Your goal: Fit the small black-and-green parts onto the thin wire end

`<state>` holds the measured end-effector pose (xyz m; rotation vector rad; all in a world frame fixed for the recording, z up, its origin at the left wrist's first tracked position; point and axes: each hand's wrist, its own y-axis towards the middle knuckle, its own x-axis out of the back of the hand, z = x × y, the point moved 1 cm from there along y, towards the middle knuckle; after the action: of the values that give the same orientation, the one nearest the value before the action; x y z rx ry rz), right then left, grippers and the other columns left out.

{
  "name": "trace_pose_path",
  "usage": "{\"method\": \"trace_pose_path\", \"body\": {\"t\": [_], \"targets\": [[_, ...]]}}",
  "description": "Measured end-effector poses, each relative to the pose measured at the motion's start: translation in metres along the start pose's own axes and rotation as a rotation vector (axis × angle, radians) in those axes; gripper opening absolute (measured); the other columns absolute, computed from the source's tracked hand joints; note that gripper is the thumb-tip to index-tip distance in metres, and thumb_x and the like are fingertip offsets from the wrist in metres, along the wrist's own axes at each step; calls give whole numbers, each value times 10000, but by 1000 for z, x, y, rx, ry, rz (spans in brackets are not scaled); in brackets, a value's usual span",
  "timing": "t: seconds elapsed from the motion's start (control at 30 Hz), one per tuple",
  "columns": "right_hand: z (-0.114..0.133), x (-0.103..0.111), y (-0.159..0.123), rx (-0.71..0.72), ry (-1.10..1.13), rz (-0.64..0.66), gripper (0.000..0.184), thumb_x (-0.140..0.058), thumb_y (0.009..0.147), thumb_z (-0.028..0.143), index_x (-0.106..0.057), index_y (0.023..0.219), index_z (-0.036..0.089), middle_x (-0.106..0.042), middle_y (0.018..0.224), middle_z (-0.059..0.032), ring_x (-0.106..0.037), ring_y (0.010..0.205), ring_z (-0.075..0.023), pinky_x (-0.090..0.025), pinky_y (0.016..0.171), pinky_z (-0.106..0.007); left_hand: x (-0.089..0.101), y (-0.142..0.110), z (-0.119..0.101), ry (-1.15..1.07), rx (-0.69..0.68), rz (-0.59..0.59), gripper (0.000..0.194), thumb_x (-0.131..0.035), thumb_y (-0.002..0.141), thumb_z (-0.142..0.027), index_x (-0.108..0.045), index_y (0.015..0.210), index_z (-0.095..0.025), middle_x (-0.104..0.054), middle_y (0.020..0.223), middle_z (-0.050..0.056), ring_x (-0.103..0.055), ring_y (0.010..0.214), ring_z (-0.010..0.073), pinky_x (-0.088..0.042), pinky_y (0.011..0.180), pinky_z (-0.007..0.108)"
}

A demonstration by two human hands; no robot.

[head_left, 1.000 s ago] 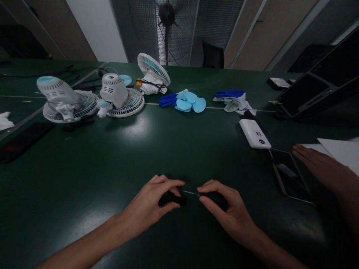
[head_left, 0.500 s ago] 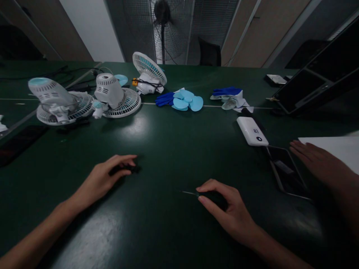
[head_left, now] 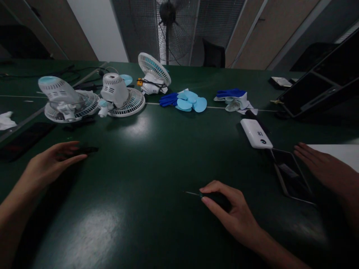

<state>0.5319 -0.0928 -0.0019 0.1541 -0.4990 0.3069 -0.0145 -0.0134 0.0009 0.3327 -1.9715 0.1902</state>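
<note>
Left grip (head_left: 49, 164), nearer than the flower-shaped blade (head_left: 191, 101) and well left of it, has finger and thumb parted around one dark piece (head_left: 91, 150); whether they press it, I cannot tell. It looks light and stiff, best taken mid-length. Three fans (head_left: 114, 89) lie left of the blade, their guards probably brittle. Nearer than the blade, slightly right, the right grip (head_left: 238, 213) pinches one screwdriver (head_left: 218, 199): likely light, rigid, surest by its thick handle. Farther right are one power bank (head_left: 254, 133), one phone (head_left: 291, 175), one co-worker's hand (head_left: 327, 164).

Left hand (head_left: 52, 160), right hand (head_left: 234, 209) well apart
</note>
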Motion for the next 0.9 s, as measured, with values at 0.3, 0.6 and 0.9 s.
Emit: {"method": "trace_pose_path", "body": {"t": [0.3,0.6,0.9], "targets": [[-3,-1,-1,-2,-17,6,123,-694,981,276,-726,1100,280,-790,1030,-11,-765,951,-213,-592,815,-319,11,-10,12,125,18,41,410,-661,851,-520,-744,1158,-261,-755,1179,-5,-723,1023,225,-541,852,289],[0,-1,-1,5,-25,-4,112,-693,976,265,-734,1081,269,-793,1005,-23,-769,926,-217,-598,776,-310,6,-31,-38,-173,-21,-235,455,-674,856,-545,-727,1157,-208,-778,1157,35,-740,987,228,-591,887,336],[-1,-1,-1,4,-21,1,118,-688,981,265,-732,1090,270,-795,1026,-24,-769,951,-219,-597,807,-322,-11,-27,-32,-113,-280,-153,481,-658,891,-589,-715,1225,-248,-757,1241,-12,-725,1109,234,-525,1077,396]]}}
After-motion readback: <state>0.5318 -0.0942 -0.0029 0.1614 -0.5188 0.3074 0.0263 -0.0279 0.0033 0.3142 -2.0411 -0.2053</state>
